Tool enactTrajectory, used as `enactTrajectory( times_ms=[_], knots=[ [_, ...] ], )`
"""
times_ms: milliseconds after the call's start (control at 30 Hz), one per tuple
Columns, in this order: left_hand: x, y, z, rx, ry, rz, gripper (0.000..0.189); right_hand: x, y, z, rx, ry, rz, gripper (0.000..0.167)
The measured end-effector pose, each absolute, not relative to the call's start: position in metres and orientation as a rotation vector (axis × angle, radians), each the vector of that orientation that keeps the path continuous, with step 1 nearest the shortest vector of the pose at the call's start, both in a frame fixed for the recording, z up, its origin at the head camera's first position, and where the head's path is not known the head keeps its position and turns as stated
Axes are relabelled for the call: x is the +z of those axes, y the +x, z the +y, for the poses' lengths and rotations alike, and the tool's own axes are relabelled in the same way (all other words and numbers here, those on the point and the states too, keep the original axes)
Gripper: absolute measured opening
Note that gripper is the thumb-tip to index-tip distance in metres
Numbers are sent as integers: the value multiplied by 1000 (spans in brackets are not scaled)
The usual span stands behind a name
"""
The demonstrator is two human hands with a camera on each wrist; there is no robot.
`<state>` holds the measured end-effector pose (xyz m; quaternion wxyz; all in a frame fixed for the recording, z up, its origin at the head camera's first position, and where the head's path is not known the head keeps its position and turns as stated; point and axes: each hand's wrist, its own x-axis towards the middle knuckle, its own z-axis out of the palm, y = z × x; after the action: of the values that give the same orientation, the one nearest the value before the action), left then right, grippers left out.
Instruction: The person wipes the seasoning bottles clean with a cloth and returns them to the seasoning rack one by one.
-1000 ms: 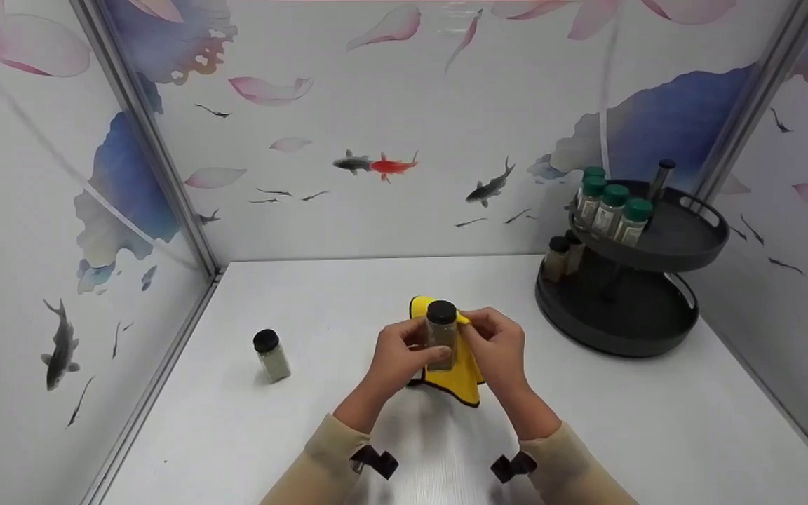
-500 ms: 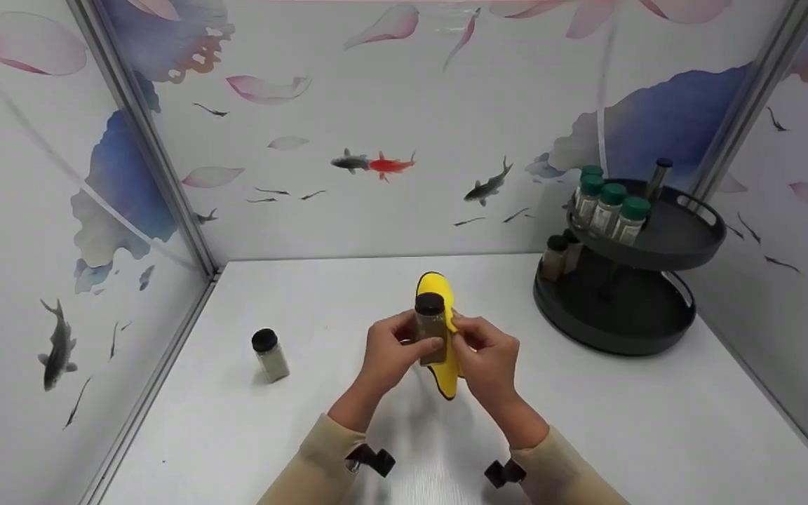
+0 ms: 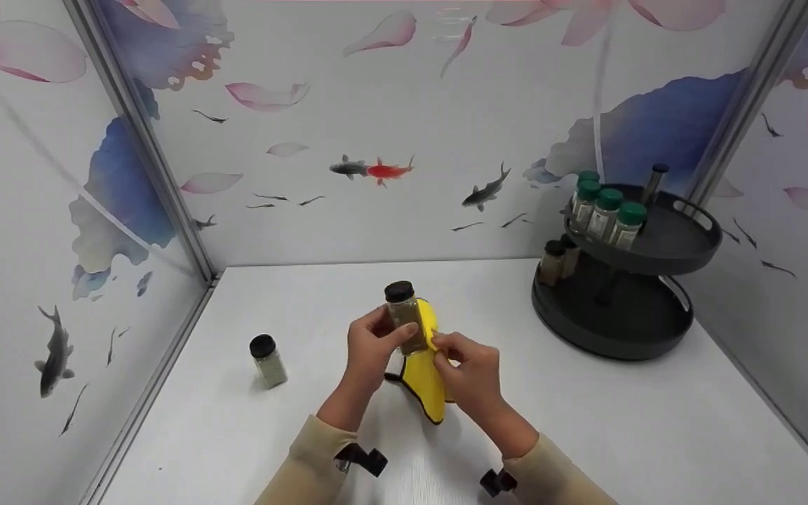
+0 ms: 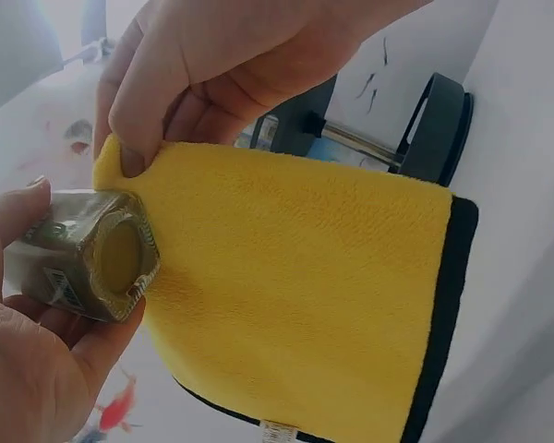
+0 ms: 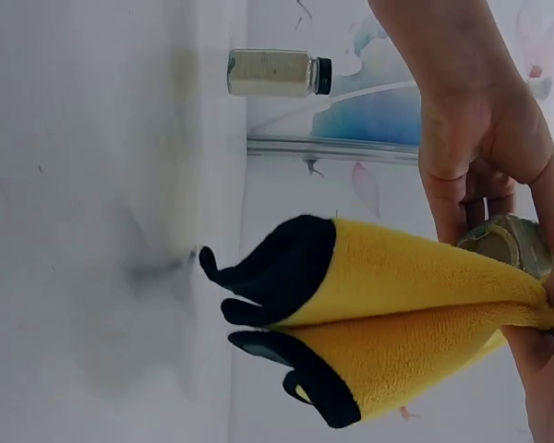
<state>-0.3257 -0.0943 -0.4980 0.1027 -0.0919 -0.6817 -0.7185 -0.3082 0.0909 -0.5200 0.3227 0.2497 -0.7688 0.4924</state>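
One square-sided glass jar of brownish contents with a black cap (image 3: 401,313) was in the left hand (image 3: 367,353), raised above the bench (image 3: 320,301), leaning slightly with its cap uppermost. That hand gripped it below the cap, thumb in front and fingers behind, presumably to leave the opposite side of the glass bare for the yellow plush cloth with black edging (image 3: 426,382). The right hand (image 3: 473,369) pinched a gathered edge of that cloth close by the jar, its fingers drawn together; holding only the edge probably gave control near the glass while the rest hung free below. Whether the fingertips pressed the glass through the cloth could not be told.

Farther out, on the person's left, one black-capped glass jar of pale contents (image 3: 271,365) stood upright on the bench, well apart from both hands, perhaps to leave the middle free.

At the right rear stood one black two-tier round stand (image 3: 656,264), its raised rims likely meant to stop jars sliding off. Its upper tier bore four green-capped glass jars (image 3: 625,233) and one slim black-topped rod (image 3: 653,188); its lower tier, partly hidden, bore at least two black-capped jars of brown contents (image 3: 551,268).
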Motion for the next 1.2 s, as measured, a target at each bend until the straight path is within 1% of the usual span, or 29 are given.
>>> enactTrajectory(
  times_ms=[100, 233, 433, 600, 733, 967, 1200],
  knots=[
    [-500, -328, -99, -2194, -321, -1941, 43, -518, -316, 97, 1393, 608, -2091, 20],
    [-507, -335, -103, -2166, -355, -1960, 43, -515, -329, 111, 1509, 460, -2163, 19],
    [-532, -351, -102, -2018, -274, -2159, 40, -505, -344, 141, 1628, 177, -2145, 11],
    [-557, -360, -99, -2011, -225, -2248, 41, -498, -352, 166, 1726, 25, -2147, 16],
    [-571, -365, -97, -1977, -170, -2329, 42, -497, -357, 177, 1815, -13, -2108, 19],
    [-587, -371, -96, -1902, -19, -2416, 43, -497, -359, 180, 1912, -27, -2084, 20],
    [-595, -371, -93, -1901, 21, -2427, 45, -495, -358, 180, 2004, 0, -1994, 19]
  ],
)
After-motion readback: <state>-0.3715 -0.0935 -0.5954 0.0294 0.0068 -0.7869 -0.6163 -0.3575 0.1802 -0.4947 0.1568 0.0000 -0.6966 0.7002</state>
